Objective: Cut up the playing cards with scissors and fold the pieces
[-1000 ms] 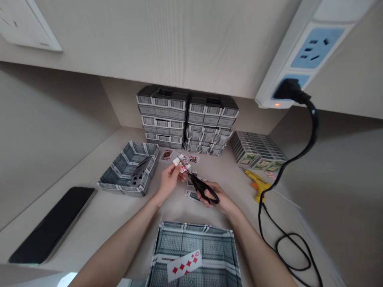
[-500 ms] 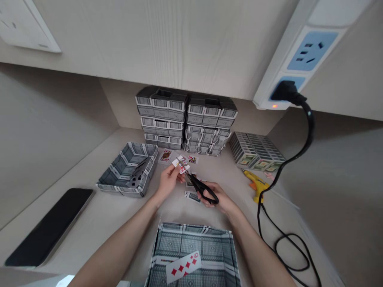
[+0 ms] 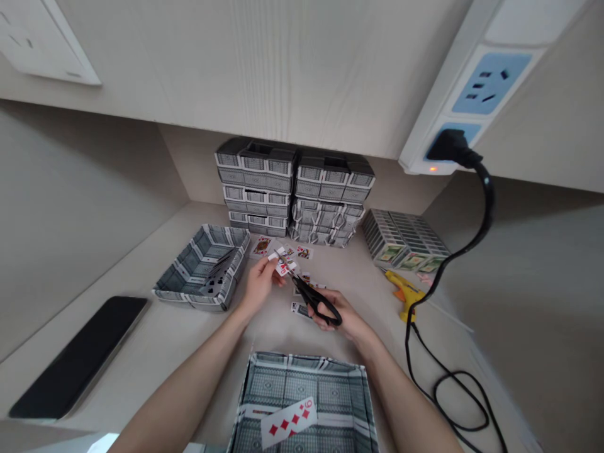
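My left hand [image 3: 260,281] pinches a playing card [image 3: 282,267] with red marks. Black-handled scissors [image 3: 312,294] are gripped in my right hand [image 3: 336,308], their blades at that card. Under and around the hands lie other cards, among them a king [image 3: 299,308] beside my right fingers and face cards [image 3: 304,252] farther back. Nearest to my left hand stands a tray made of playing cards [image 3: 189,286], with loose cards in it. Between my forearms a second card-made box [image 3: 330,402] holds a cut nine of diamonds [image 3: 289,423].
Two stacks of card-made boxes [image 3: 255,170] stand against the back wall. Packed card decks [image 3: 406,236] and a yellow glue gun [image 3: 404,292] lie at right, by a black cable [image 3: 491,201] from a power strip [image 3: 472,100]. A black phone [image 3: 80,355] lies at left.
My left hand has shifted slightly left with the card. The scissors and my right hand have moved a little left as well, the blades still at the card.
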Demonstrator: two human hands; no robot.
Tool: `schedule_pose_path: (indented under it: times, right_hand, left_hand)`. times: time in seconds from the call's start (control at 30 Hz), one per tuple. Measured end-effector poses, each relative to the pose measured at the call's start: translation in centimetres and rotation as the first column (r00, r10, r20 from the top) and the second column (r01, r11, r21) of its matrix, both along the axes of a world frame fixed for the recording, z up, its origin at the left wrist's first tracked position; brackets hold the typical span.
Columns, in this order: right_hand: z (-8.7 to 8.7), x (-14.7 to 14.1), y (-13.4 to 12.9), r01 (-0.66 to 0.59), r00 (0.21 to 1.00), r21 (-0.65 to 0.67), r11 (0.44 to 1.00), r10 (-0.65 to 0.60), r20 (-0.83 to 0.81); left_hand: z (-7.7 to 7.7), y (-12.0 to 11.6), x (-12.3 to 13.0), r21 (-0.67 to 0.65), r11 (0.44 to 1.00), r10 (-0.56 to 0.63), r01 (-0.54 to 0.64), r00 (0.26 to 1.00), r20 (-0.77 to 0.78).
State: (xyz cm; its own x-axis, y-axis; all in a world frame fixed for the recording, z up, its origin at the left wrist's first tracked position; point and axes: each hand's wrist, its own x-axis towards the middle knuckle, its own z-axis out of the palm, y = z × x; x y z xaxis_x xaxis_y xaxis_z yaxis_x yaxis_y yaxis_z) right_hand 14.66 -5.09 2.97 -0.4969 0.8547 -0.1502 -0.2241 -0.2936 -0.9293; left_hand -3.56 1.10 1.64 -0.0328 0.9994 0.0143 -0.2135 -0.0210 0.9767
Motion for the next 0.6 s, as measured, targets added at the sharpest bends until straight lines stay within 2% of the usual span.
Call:
schedule_pose_path:
  times: [0.2,0.37,0.6]
  right_hand:
    - [0.01,-0.05,-0.06,-0.043,0.999,0.038,0.998,0.043,0.009]
    - [-0.04,-0.02,-0.02,-0.060,0.998,0.035,0.998,0.059,0.019]
    - [0.32,-0.34,-0.28,-0.021,0.999,0.027,0.999,0.020,0.035]
  left_hand:
    - [0.08,-0.03,-0.05,0.066,0.998,0.030,-0.023,0.994,-0.110]
    - [0.38,-0.18,-0.08,0.058,0.998,0.037,-0.030,0.992,-0.124]
    - [0.08,0.02,-0.15,0.058,0.998,0.033,-0.026,0.991,-0.129]
